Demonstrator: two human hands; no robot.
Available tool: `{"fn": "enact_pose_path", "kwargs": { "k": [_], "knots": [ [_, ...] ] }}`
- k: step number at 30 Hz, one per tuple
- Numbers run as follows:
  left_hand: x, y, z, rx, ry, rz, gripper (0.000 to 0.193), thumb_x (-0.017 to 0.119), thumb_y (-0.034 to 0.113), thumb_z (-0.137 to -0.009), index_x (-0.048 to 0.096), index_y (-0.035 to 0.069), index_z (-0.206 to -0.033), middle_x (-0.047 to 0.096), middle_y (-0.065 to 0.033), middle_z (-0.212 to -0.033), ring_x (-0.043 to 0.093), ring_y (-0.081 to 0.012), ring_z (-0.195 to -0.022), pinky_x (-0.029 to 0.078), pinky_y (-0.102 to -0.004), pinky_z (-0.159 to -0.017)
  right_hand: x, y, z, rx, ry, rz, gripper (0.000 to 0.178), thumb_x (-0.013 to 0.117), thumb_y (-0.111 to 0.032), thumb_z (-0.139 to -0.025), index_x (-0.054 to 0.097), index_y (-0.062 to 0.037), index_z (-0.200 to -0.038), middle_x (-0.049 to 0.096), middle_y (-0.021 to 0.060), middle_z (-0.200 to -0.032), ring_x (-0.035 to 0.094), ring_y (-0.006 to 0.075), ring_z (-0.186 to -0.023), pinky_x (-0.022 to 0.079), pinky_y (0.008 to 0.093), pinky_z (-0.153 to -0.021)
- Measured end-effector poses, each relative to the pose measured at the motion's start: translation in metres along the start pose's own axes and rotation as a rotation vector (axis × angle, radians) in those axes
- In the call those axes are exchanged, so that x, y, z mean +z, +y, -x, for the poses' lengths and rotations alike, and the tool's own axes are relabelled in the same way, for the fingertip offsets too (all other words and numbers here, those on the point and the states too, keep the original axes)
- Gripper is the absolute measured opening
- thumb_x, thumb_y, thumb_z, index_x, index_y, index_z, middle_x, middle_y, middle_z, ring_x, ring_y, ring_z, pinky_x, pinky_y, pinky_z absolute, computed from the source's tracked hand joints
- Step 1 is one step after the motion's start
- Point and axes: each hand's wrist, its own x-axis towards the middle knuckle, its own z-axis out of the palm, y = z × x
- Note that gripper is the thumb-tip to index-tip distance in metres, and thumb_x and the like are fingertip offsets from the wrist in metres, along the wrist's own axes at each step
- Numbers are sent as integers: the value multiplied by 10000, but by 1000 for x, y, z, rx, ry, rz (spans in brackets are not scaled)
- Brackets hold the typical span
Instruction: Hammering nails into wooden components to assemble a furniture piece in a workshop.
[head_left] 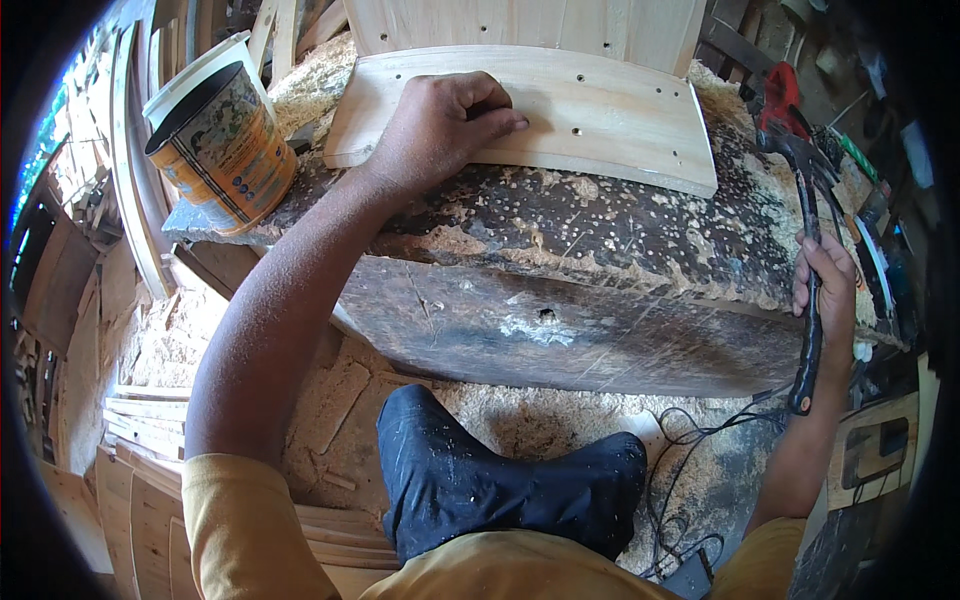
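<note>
My left hand rests on a pale wooden board, its fingers curled and pressed to the thumb. Whatever it may pinch is too small or hidden to make out. Several dark holes dot the board, which lies on a worn, paint-spattered wooden workbench. A second pale wooden panel extends away behind the board. Off to the right, my right hand is wrapped round the black handle of a claw hammer. The hammer's head points away from me, beyond the bench's right part.
An orange-and-black bucket stands at the bench's left end. A red-handled tool lies among other tools at the far right. Below are sawdust, a black cable and stacked wood strips. My knees are close to the bench front.
</note>
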Motion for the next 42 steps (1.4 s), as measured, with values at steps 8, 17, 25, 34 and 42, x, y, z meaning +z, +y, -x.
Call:
{"fn": "enact_pose_path", "kwargs": {
  "k": [8, 17, 25, 34, 42],
  "knots": [
    [2, -12, -4, 35, 39, -24, 267, 699, 279, -847, 664, 16, -876, 652, -103, -680, 611, -143, -603, 498, -307, -584, 35, -33, 49, -322, 87, 76, 398, 480, -231, -980, 430, 23, -1282, 453, -4, -659, 426, 39, -465, 342, 177, -371],
    [9, -19, -5, 126, 111, -26, 278, 712, 293, -834, 662, 22, -869, 658, -92, -693, 613, -137, -602, 509, -305, -588, 76, -33, 44, -685, -17, 513, 491, 399, -135, -989, 278, -73, -1461, 510, 6, -704, 368, 15, -475, 325, 171, -393],
    [8, -20, -2, 134, 64, 14, 260, 720, 291, -826, 684, 40, -879, 667, -88, -711, 622, -114, -634, 517, -298, -614, 105, -40, 27, -968, -132, 821, 498, 388, -64, -962, 301, -65, -1453, 427, 126, -1421, 575, 71, -790, 479, 183, -593],
    [6, -16, -5, 63, 38, 23, 229, 716, 247, -837, 681, 27, -889, 661, -18, -750, 569, -56, -700, 482, -239, -642, 120, -42, 27, -893, -152, 761, 499, 434, -47, -947, 344, -57, -1438, 432, 146, -1416, 601, 72, -868, 506, 213, -685],
    [7, -11, -6, 28, 1, -24, 263, 733, 273, -822, 689, 16, -851, 656, -22, -722, 568, -56, -692, 478, -244, -641, 144, -45, 19, -1034, -188, 735, 488, 443, -31, -943, 377, -80, -1424, 573, 141, -1270, 574, 47, -740, 483, 202, -586]
  ]
}}
